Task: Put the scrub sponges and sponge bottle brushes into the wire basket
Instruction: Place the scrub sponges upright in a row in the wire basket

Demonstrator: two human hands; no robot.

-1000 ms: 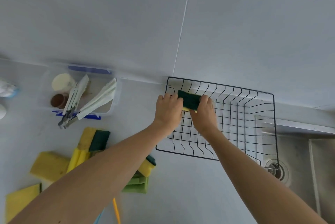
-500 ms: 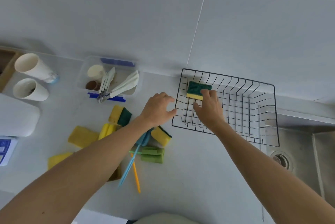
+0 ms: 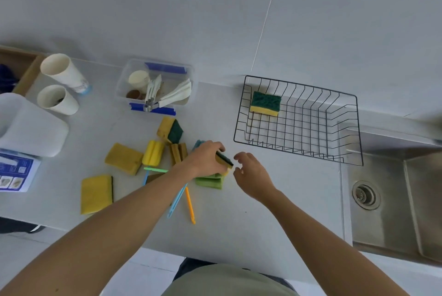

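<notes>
A black wire basket [image 3: 344, 159] stands on the grey counter at the right, with one green-and-yellow scrub sponge [image 3: 265, 103] lying in its far left corner. My left hand [image 3: 205, 159] is shut on another green-and-yellow scrub sponge [image 3: 225, 159] at the right edge of the pile. My right hand [image 3: 251, 173] hovers just right of it, fingers apart and holding nothing. Several more scrub sponges [image 3: 96, 194] and sponge bottle brushes with yellow [image 3: 153, 153] and green [image 3: 210, 182] heads and blue and orange handles [image 3: 190, 204] lie scattered to the left.
A clear tub [image 3: 155, 85] with tongs and small cups sits behind the pile. Two white paper cups [image 3: 61, 75], a white tray [image 3: 31, 125] and a blue leaflet [image 3: 14, 171] are at the left. A steel sink [image 3: 392, 200] with its drain lies right of the basket.
Both hands left the basket, where the sponge now lies alone. They moved back towards the pile, and my left hand closed on another sponge. The view widened and shifted left.
</notes>
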